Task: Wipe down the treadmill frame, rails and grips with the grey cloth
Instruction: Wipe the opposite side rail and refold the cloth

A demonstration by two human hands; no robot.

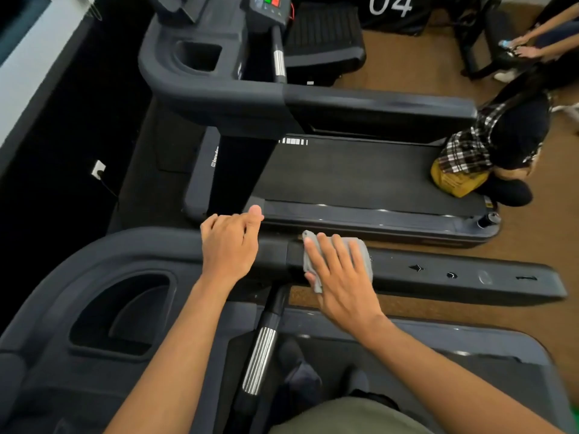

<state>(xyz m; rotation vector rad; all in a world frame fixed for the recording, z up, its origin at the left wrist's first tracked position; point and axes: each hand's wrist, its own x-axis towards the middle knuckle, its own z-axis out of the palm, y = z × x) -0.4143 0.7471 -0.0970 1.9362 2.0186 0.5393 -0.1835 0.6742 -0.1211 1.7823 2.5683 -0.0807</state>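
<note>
Here, right hand (341,277) flat, pressing grey cloth (362,247)

Dim, even indoor light; deep shadow upper left; wide-angle bending and blur at edges

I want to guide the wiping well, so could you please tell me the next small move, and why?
Probably slide the cloth along the rail toward its free end: it sits pressed flat near the inner end, and small marks farther along look unwiped.
</note>
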